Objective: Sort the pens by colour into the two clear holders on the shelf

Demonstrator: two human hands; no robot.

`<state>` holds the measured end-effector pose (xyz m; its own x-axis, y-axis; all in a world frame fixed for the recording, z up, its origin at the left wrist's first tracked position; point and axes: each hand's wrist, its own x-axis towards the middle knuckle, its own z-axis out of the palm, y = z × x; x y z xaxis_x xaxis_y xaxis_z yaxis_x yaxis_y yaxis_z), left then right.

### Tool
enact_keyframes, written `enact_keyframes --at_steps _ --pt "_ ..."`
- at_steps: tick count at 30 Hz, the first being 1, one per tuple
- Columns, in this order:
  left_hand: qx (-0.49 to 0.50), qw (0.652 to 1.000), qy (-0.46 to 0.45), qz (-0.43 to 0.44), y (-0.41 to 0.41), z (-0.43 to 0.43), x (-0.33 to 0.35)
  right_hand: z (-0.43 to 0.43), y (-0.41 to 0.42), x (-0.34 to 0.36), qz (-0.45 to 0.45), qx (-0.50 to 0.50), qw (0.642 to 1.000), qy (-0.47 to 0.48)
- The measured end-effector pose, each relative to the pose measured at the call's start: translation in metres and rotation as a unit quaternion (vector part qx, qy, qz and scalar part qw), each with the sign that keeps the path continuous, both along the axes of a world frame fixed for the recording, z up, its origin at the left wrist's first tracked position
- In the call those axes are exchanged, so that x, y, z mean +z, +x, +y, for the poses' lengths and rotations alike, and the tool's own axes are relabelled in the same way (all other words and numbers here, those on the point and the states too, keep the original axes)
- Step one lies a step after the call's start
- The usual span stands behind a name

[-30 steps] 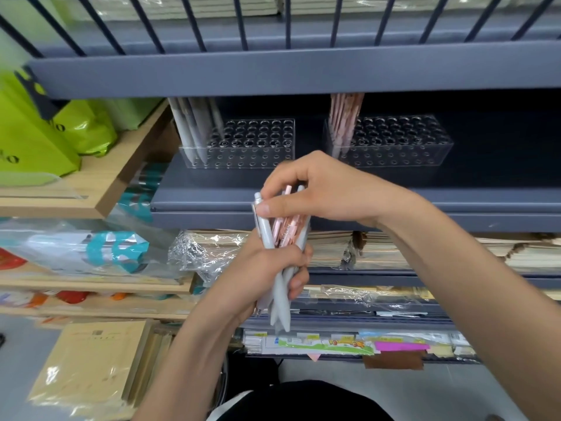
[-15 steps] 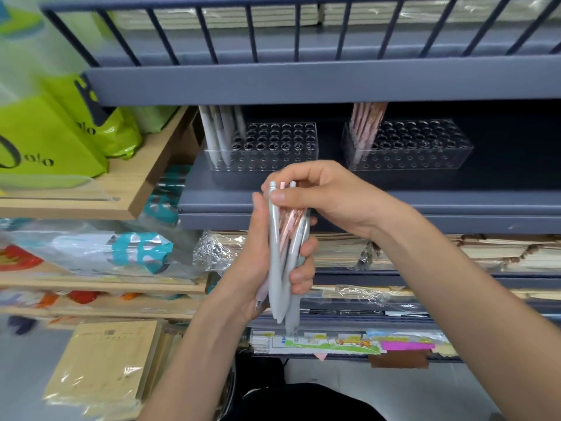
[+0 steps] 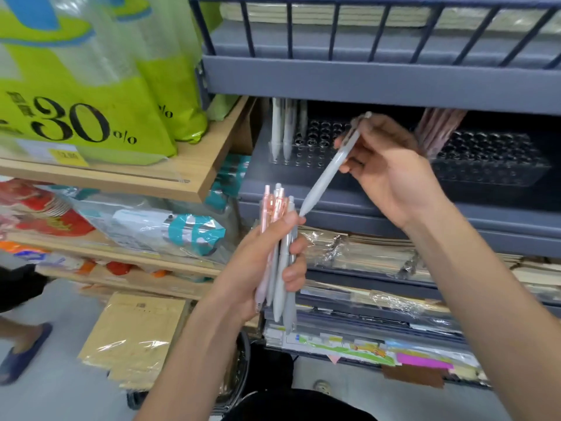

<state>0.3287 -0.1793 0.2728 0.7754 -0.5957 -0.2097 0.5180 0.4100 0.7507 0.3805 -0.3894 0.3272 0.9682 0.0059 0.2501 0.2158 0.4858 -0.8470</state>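
A grey metal shelf point(image 3: 501, 208) runs behind both hands; a wooden shelf point(image 3: 188, 177) with green bags point(image 3: 76, 86) lies out beyond the left hand point(image 3: 258, 268), and a slippered foot point(image 3: 21, 354) stands on the floor point(image 3: 60, 390) below it. Just above and left of the right hand point(image 3: 388, 171), the left clear holder point(image 3: 321, 144) keeps grey pens point(image 3: 277, 129) upright. To that hand's right, the right clear holder point(image 3: 491, 159) keeps pink pens point(image 3: 437, 132). The left hand grips a bundle of pink and grey pens point(image 3: 280, 256). The right hand pinches a single grey pen point(image 3: 328, 171), tilted, tip just above the bundle.
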Motion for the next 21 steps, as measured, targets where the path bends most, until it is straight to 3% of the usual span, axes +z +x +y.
enact_keyframes --at_steps 6,11,21 --pt "0.034 0.999 0.024 -0.028 0.002 0.025 0.000 0.006 0.010 0.014 -0.070 -0.203 0.976 -0.047" --pt "0.044 0.998 0.035 -0.032 0.004 0.036 -0.001 0.020 0.013 0.025 -0.115 -0.308 0.940 -0.089" --pt "0.067 0.997 0.030 -0.034 0.003 0.052 -0.001 0.024 0.044 0.025 0.010 -0.377 0.896 -0.234"
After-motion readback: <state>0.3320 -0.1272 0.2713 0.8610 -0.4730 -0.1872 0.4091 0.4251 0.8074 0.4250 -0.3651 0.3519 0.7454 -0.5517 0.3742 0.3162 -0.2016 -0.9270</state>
